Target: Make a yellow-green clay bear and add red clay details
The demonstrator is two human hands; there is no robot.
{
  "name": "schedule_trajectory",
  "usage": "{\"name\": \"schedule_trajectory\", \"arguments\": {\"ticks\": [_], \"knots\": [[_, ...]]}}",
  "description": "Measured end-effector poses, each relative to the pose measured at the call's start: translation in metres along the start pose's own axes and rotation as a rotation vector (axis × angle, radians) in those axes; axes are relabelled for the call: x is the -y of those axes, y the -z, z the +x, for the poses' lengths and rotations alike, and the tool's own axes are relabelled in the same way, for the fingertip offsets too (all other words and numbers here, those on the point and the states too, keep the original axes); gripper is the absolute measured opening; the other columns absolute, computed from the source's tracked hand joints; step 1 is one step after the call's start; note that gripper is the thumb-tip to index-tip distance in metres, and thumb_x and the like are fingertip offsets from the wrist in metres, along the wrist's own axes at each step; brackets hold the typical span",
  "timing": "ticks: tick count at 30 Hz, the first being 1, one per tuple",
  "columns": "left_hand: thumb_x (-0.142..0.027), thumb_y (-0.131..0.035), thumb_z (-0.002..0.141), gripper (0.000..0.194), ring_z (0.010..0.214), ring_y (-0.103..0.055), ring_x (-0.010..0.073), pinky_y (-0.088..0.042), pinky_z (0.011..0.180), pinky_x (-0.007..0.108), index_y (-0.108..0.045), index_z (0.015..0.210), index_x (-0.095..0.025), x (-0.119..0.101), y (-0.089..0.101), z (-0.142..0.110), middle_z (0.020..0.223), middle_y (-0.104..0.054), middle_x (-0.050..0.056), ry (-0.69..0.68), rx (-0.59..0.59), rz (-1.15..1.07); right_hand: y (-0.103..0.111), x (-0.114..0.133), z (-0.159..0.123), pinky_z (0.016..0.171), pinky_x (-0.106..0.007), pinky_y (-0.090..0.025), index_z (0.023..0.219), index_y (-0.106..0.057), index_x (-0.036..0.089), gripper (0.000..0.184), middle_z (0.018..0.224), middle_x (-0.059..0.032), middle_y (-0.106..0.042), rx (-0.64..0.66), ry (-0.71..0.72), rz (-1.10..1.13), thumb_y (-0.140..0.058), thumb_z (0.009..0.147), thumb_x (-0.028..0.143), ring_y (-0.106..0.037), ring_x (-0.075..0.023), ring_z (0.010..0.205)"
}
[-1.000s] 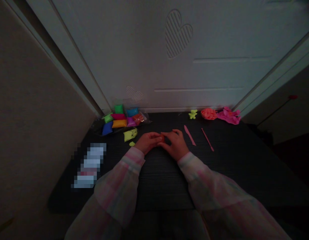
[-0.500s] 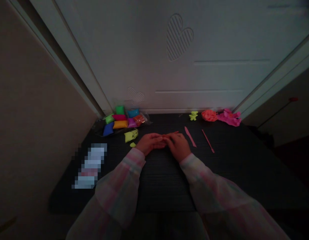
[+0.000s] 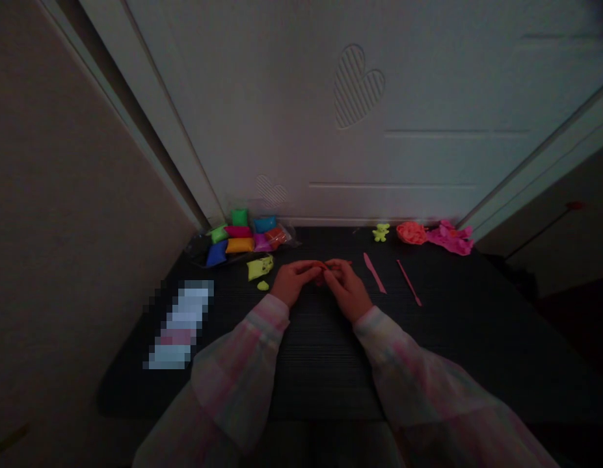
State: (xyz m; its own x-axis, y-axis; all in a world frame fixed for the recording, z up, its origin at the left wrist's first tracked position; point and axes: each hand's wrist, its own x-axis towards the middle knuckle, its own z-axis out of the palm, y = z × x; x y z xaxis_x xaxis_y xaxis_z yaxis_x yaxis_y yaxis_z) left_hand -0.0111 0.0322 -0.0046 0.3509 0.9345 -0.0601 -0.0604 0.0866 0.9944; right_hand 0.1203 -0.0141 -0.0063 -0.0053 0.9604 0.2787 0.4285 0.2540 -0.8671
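My left hand (image 3: 292, 281) and my right hand (image 3: 348, 287) meet over the dark mat (image 3: 311, 351), fingertips pinched together on a small orange-red piece of clay (image 3: 322, 266) between them. Only a sliver of the clay shows between the fingers. Both arms wear pale striped sleeves. A pink plastic knife tool (image 3: 374, 273) lies just right of my right hand, and a thin pink stick tool (image 3: 409, 282) lies further right. A yellow clay bag (image 3: 260, 267) and a small yellow lump (image 3: 263, 285) lie left of my left hand.
A clear pack of coloured clay bags (image 3: 242, 234) sits at the back left. A small yellow figure (image 3: 380, 232), an orange clay shape (image 3: 411, 232) and a pink wrapper (image 3: 450, 236) line the back right by the white door (image 3: 360, 117). A blurred paper (image 3: 179, 324) lies left.
The view has tilted a little, so everything sits lower in the picture. My fingers have shifted on the orange-red clay and drawn closer into a pinch; the hands stay in the same spot.
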Motion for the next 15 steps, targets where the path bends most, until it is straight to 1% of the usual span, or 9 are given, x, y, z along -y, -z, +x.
{"name": "schedule_trajectory", "arguments": {"ticks": [4, 8, 11, 13, 15], "knots": [[-0.029, -0.062, 0.062, 0.022, 0.071, -0.058, 0.0123, -0.043, 0.073, 0.025, -0.064, 0.078, -0.014, 0.0038, 0.0001, 0.0013, 0.076, -0.066, 0.002, -0.036, -0.055, 0.024, -0.0041, -0.0009, -0.0014, 0.068, -0.028, -0.047, 0.089, -0.043, 0.019, 0.019, 0.069, -0.0013, -0.063, 0.037, -0.089, 0.22, -0.046, 0.077, 0.034, -0.062, -0.0125, 0.067], [-0.028, -0.064, 0.06, 0.022, 0.069, -0.058, 0.0132, -0.044, 0.07, 0.026, -0.062, 0.075, -0.012, 0.0041, -0.0022, -0.0004, 0.073, -0.065, 0.004, -0.069, -0.087, 0.067, -0.006, -0.0051, -0.0004, 0.063, -0.028, -0.047, 0.086, -0.044, 0.018, 0.022, 0.07, -0.001, -0.061, 0.004, -0.106, 0.23, -0.047, 0.075, 0.037, -0.06, -0.0124, 0.064], [-0.028, -0.064, 0.06, 0.021, 0.069, -0.059, 0.0132, -0.044, 0.069, 0.026, -0.061, 0.073, -0.012, 0.0026, -0.0051, -0.0027, 0.074, -0.065, 0.004, -0.083, -0.079, 0.088, -0.0046, -0.0087, 0.0015, 0.061, -0.027, -0.047, 0.084, -0.047, 0.018, 0.021, 0.069, -0.0004, -0.059, -0.017, -0.111, 0.207, -0.046, 0.075, 0.037, -0.058, -0.012, 0.062], [-0.027, -0.064, 0.06, 0.026, 0.071, -0.059, 0.0134, -0.044, 0.07, 0.025, -0.06, 0.082, -0.013, 0.0012, -0.0067, -0.0041, 0.076, -0.066, 0.004, -0.076, -0.057, 0.081, -0.0028, -0.0096, 0.0025, 0.061, -0.027, -0.046, 0.083, -0.049, 0.018, 0.02, 0.07, -0.0004, -0.059, -0.024, -0.109, 0.175, -0.045, 0.076, 0.036, -0.057, -0.012, 0.062], [-0.026, -0.065, 0.059, 0.037, 0.072, -0.059, 0.0138, -0.045, 0.07, 0.026, -0.058, 0.093, -0.015, 0.0003, -0.0079, -0.0051, 0.077, -0.066, 0.003, -0.071, -0.042, 0.085, -0.001, -0.0091, 0.0028, 0.061, -0.028, -0.045, 0.082, -0.052, 0.018, 0.018, 0.07, -0.0005, -0.059, -0.028, -0.106, 0.129, -0.046, 0.075, 0.034, -0.057, -0.0128, 0.063]]}}
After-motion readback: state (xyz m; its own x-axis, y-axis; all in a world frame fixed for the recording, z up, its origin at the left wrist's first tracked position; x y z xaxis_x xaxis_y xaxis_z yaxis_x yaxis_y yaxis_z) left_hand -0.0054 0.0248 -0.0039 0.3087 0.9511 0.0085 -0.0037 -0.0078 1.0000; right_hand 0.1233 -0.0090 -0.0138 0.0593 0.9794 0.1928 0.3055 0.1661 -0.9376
